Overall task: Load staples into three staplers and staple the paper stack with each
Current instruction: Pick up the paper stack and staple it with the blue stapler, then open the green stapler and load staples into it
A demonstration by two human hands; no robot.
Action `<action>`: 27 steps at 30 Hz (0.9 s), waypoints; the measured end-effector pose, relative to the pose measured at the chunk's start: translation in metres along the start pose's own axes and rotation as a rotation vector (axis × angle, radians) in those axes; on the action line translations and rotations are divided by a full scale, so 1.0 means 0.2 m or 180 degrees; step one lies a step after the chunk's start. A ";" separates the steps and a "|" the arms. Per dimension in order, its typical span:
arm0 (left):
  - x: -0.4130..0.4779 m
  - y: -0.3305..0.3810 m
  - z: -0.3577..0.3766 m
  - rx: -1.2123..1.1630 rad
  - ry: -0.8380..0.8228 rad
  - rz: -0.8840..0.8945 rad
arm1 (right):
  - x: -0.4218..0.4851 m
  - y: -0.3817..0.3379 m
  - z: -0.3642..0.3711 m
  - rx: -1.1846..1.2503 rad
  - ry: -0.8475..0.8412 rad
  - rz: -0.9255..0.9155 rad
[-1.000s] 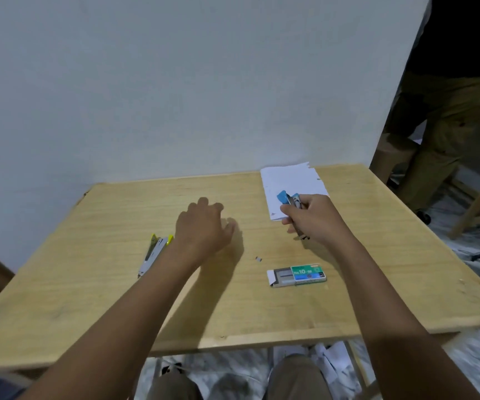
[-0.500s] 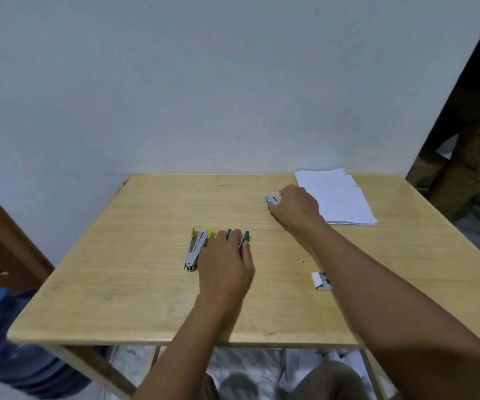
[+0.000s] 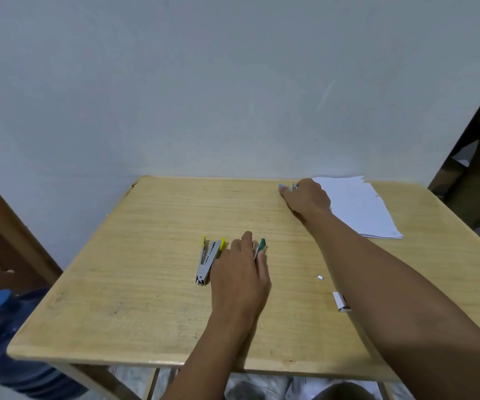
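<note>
Paper (image 3: 360,209) is stacked just right of the right hand (image 3: 308,197), which is curled round the blue stapler (image 3: 283,186). The green stapler (image 3: 262,244), pointing wallward, is covered by the left hand (image 3: 241,272); its grip cannot be told.

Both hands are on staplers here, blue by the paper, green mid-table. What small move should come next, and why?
Probably the right hand releases the blue stapler: it holds it low at the far edge of the table, beside the paper stack. The left hand rests on the green stapler, seemingly the next one to load.
</note>
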State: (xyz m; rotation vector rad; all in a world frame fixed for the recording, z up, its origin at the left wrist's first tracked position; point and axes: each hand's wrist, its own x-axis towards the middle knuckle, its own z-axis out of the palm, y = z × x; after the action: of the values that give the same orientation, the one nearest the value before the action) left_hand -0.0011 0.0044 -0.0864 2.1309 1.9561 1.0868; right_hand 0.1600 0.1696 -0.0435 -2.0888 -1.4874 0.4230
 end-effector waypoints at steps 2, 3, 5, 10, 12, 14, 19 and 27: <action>0.00 0.01 -0.01 -0.0128 -0.0023 -0.0067 | -0.03 0.00 -0.05 0.0241 -0.0059 0.0069; 0.00 0.01 -0.01 -0.0150 -0.0018 -0.0065 | -0.07 0.01 -0.08 0.0330 -0.0041 0.0061; 0.01 0.01 -0.01 -0.0181 0.0000 -0.0031 | -0.18 0.01 -0.17 0.0570 -0.0027 -0.0048; 0.00 0.03 -0.03 -0.0299 0.0098 0.0064 | -0.58 0.02 -0.30 0.0999 -0.1045 -0.0141; -0.01 0.04 -0.05 -0.0307 0.0232 0.0184 | -0.72 0.02 -0.27 0.1023 -0.1267 -0.0111; -0.01 0.04 -0.05 -0.0350 0.0325 0.0272 | -0.82 0.01 -0.23 0.1276 -0.1219 -0.0079; -0.04 0.06 -0.09 -0.0360 0.0563 0.0511 | -0.91 -0.04 -0.20 0.1673 -0.0764 -0.0113; -0.12 0.05 -0.12 -0.0925 0.0384 0.0734 | -0.99 -0.01 -0.21 0.1195 -0.0145 -0.0515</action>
State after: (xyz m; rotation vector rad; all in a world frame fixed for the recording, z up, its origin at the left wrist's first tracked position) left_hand -0.0042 -0.0289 -0.0740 2.2094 1.5035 1.4666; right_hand 0.1125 -0.0256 -0.0193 -1.6650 -1.4595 0.6363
